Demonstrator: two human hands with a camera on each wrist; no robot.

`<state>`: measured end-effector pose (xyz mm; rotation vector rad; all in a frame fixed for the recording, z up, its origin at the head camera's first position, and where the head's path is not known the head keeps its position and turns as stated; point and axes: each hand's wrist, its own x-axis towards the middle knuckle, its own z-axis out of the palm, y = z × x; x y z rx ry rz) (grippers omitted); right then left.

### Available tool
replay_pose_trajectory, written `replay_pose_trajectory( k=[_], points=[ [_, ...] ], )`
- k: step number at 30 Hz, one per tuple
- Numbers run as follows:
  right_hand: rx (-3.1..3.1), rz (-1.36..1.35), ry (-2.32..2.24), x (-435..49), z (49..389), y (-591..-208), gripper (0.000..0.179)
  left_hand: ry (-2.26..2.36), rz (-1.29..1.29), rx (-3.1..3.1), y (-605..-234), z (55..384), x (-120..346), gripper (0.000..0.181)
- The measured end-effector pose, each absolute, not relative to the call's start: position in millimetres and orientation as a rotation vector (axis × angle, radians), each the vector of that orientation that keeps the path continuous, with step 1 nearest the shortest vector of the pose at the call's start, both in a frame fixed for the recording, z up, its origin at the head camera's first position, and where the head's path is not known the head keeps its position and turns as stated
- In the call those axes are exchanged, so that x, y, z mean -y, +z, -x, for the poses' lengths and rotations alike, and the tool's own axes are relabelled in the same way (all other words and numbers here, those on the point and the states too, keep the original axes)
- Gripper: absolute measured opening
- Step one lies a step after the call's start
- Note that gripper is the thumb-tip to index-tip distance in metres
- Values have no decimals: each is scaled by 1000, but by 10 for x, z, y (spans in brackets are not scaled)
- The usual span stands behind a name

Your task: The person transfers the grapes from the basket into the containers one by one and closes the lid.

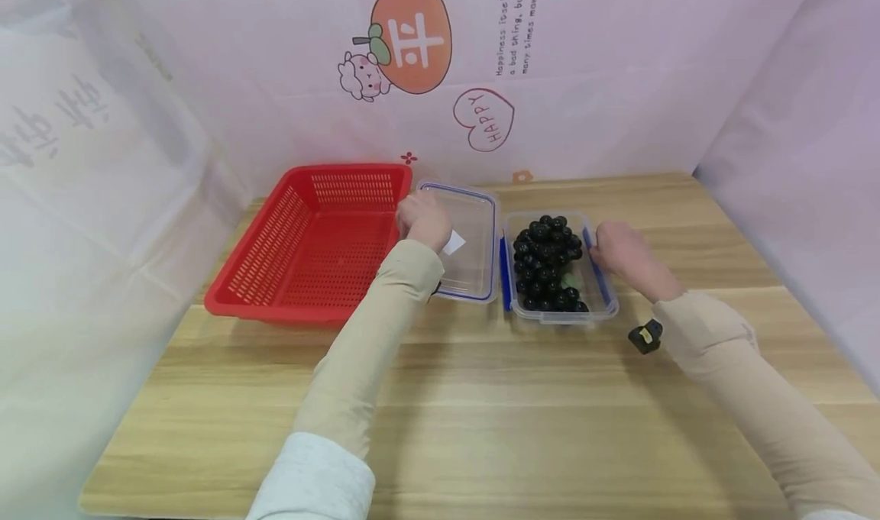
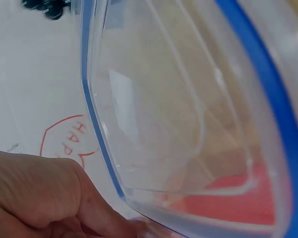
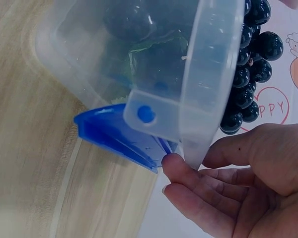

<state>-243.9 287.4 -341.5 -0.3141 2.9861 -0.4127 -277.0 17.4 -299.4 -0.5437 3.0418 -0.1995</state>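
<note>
My left hand (image 1: pixel 424 218) pinches the left edge of a clear plastic lid (image 1: pixel 474 272) with a blue seal. In the left wrist view its thumb and fingers meet at the rim of the lid (image 2: pixel 164 114). A clear food container (image 1: pixel 567 318) stands just right of the lid, full of dark grapes (image 1: pixel 543 249). My right hand (image 1: pixel 629 254) grips that container's right rim. From the right wrist view, thumb and fingers (image 3: pixel 193 191) hold the rim next to a blue locking clip (image 3: pixel 116 134), which hangs folded outward. Another blue clip (image 1: pixel 506 276) shows on the container's left side.
A red slatted plastic basket (image 1: pixel 254 311) stands left of the lid on the wooden table (image 1: pixel 495 428). Behind the table hangs a printed white cloth (image 1: pixel 584 108). A small black device (image 1: pixel 645 337) shows at my right wrist.
</note>
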Motion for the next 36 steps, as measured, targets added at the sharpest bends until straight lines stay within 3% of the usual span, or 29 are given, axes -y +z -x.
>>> replay_pose_trajectory(
  k=[12,25,36],
  points=[
    [-2919,205,-553,-2908,2377,-3396,26,86,332,-3081,-2798,2680,-159,29],
    [-2971,145,-610,-2960,2365,-3282,42,259,191,-3075,-2701,2621,-415,25],
    [-2844,134,-1236,-2820,2346,-3088,40,236,193,-3051,-2648,2617,-668,26]
  ],
)
